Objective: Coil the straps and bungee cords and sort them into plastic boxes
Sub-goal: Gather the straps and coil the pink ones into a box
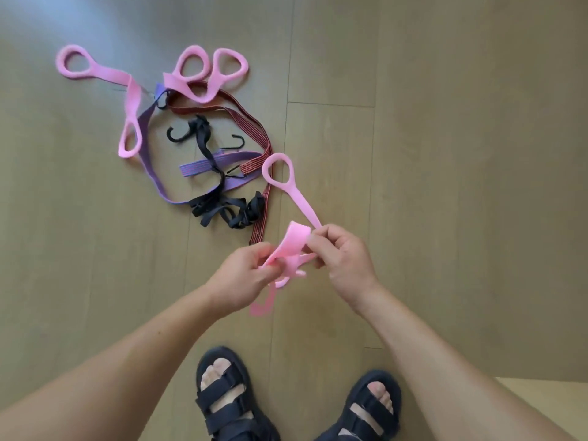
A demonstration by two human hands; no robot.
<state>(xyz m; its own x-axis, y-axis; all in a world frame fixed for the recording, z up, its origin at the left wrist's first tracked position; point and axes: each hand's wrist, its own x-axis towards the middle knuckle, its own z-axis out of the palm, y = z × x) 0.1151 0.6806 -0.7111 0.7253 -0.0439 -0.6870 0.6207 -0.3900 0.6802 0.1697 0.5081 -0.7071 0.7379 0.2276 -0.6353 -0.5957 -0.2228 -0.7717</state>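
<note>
I hold a pink looped strap (291,246) above the wooden floor with both hands. My left hand (245,275) pinches its folded lower part, and a loose end hangs below. My right hand (343,259) pinches the strap where a loop end rises away from me. On the floor lies a tangle: two more pink straps (129,103) (203,74), a purple bungee cord (165,186), a red-brown bungee cord (254,125) and a black strap with hooks (206,144). No plastic box is in view.
My feet in dark sandals (229,396) (369,409) stand on the wooden floor (445,154) just below my hands. A lighter wooden surface edge (547,396) shows at the lower right.
</note>
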